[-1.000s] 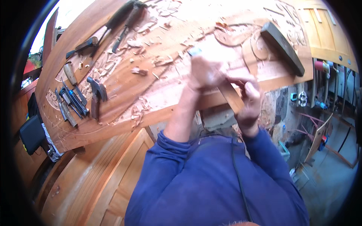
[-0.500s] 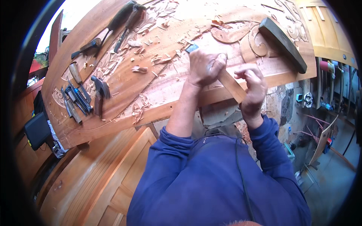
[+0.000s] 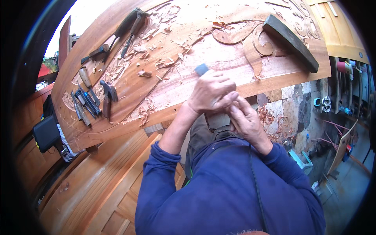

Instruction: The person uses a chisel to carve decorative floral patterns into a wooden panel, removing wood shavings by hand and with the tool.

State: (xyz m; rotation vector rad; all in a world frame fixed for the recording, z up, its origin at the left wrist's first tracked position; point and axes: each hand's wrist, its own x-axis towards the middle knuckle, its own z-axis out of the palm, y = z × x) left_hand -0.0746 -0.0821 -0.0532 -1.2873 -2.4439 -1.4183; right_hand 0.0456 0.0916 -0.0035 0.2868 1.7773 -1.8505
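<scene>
My left hand (image 3: 213, 91) is closed round a flat tool whose blue-grey end (image 3: 201, 69) sticks out past the knuckles over the carved wooden panel (image 3: 172, 92). The rest of that tool is hidden behind the hands. My right hand (image 3: 247, 120) meets the left one at the panel's near edge, its fingers bent and pressed together by the left thumb. What those fingers grip cannot be seen. A long dark block (image 3: 291, 44) lies across the panel to the right, beside a carved scroll (image 3: 263, 41).
On the panel's left lie a hammer (image 3: 107, 96), several slim chisels (image 3: 87, 102) and a wood-handled tool (image 3: 84, 77). Dark-handled tools (image 3: 127, 25) rest farther back among curled shavings (image 3: 162, 15). A panelled door (image 3: 121, 196) lies below left. Shavings (image 3: 266, 117) litter the ground beyond the near edge.
Both hands have drawn nearer to me and come together. The tool has moved back with them, and its long wood-coloured part, visible earlier between the hands, is now covered.
</scene>
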